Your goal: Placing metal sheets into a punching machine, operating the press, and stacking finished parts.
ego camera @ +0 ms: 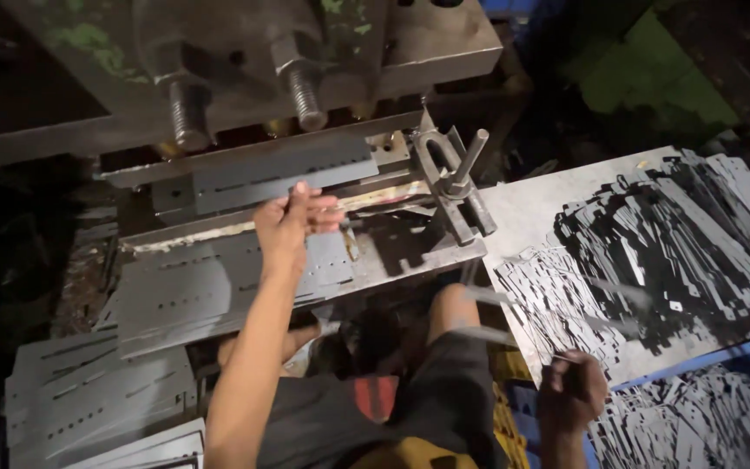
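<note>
The rod (pixel 514 300) in the right hand (pixel 571 391) is blurring into pale streaks, so its shape and tip are not showing clearly. The left hand (pixel 292 221) is covering part of the sheet (pixel 219 287), and whether its fingers are gripping the sheet or only pressing on it is not showing. The press (pixel 245 61) is running off the top edge. The stack (pixel 88 391) is being cut by the bottom edge, and the pile (pixel 696 226) of flat pieces by the right edge.
</note>
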